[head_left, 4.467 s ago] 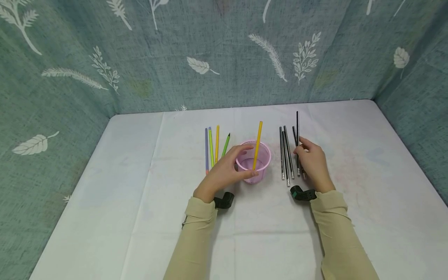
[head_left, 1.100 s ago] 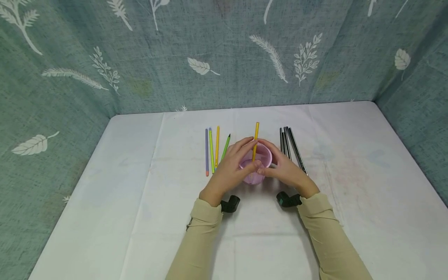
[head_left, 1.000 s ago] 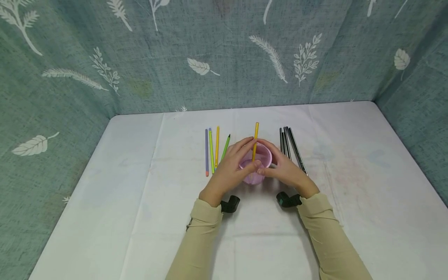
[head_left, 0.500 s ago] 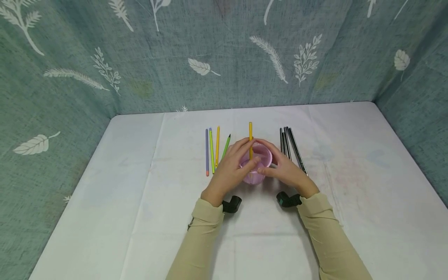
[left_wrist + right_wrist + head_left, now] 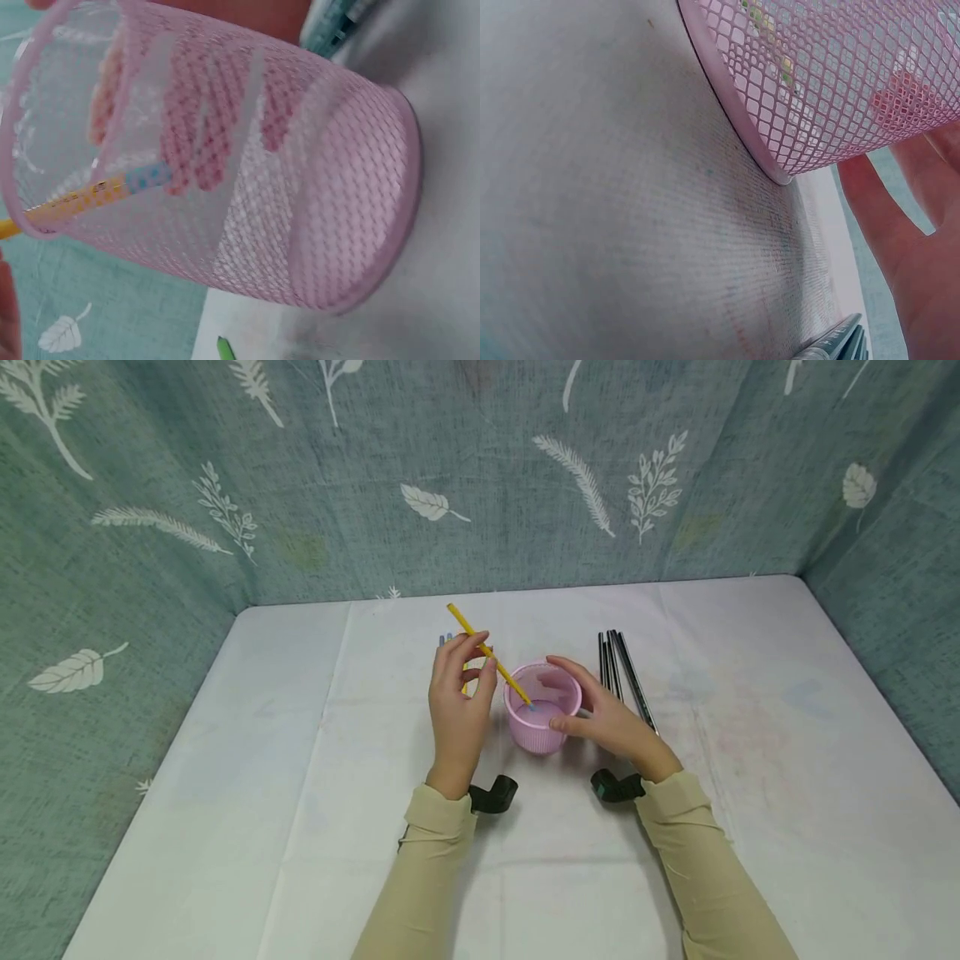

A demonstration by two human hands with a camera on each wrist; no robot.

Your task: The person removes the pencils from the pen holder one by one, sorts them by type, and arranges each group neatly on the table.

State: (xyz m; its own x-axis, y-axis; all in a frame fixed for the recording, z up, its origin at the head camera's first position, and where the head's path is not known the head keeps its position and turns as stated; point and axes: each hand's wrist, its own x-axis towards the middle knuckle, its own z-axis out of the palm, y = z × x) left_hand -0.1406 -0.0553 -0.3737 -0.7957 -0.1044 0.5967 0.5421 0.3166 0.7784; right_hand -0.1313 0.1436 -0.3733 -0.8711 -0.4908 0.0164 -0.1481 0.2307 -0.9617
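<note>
A pink mesh pencil cup (image 5: pixel 536 739) stands on the white cloth in the middle of the head view. My right hand (image 5: pixel 621 722) grips its right side, thumb at the near rim and fingers round the back. Between thumb and fingertips my left hand (image 5: pixel 457 718) pinches a yellow pencil (image 5: pixel 472 628), just left of the cup. The pencil leans up to the left, its blue lower end inside the cup's mouth. In the left wrist view that blue-dotted end (image 5: pixel 146 176) shows through the mesh, well above the cup's base.
Several black pencils (image 5: pixel 609 664) lie side by side right of the cup, partly behind the right hand. Coloured pencils lie behind the left hand, mostly hidden; a purple one (image 5: pixel 442 641) peeks out. A leaf-patterned curtain (image 5: pixel 480 527) hangs behind the table.
The right hand left a black pencil and came to the cup. My left hand has let go of the cup and drawn the yellow pencil up, tilting it left.
</note>
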